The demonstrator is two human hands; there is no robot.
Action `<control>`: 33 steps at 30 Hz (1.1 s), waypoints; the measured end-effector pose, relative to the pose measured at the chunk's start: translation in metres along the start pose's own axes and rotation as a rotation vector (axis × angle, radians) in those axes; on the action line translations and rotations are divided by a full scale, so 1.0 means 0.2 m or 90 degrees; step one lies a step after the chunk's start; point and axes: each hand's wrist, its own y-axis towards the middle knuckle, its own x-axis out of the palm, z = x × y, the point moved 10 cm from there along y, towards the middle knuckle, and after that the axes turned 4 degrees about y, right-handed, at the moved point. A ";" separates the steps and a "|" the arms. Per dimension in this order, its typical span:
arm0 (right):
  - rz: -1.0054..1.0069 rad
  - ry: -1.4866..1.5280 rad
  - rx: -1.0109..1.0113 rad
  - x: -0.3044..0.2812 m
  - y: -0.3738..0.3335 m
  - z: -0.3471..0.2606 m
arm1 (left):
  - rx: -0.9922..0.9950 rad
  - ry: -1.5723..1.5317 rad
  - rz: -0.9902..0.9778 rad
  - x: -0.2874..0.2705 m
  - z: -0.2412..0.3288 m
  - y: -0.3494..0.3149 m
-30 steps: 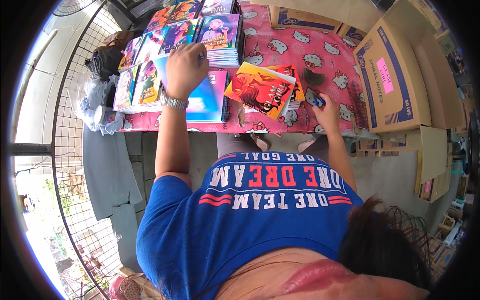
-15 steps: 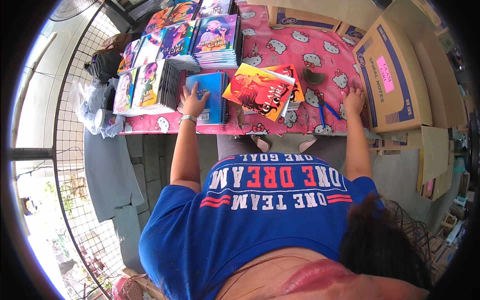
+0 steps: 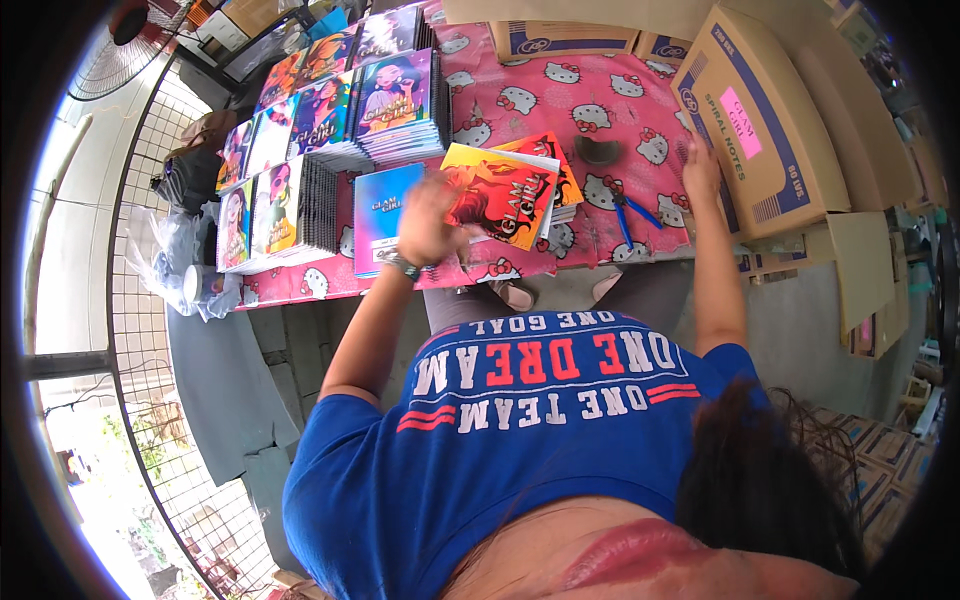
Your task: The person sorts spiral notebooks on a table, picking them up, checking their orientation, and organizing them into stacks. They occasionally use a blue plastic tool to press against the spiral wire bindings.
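Observation:
A blue spiral notebook (image 3: 388,205) lies flat near the table's front edge, left of the middle. Over its right side hovers my left hand (image 3: 432,222), smeared by motion, with its fingers unclear. Close to that hand's fingers sits a fanned pile of red and yellow notebook covers (image 3: 507,195), the top one tilted. My right hand (image 3: 701,170) is beside the large carton, its fingers stretched out, holding nothing that I can see. Between my hands, blue-handled pliers (image 3: 632,215) lie on the tablecloth.
Stacks of spiral notebooks (image 3: 397,92) fill the table's left and back. A tall cardboard carton (image 3: 765,130) stands at the right, another carton (image 3: 565,40) at the back. A dark curved object (image 3: 598,150) lies on the pink tablecloth (image 3: 550,85). Plastic bags (image 3: 165,260) are at the left.
My left hand has moved right from the blue notebook toward the red and yellow pile. The notebook now shows its front cover. My right hand has shifted slightly along the carton.

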 end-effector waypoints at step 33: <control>-0.165 0.470 -0.274 -0.08 -0.36 -1.27 | 0.105 0.061 -0.236 0.09 0.38 0.79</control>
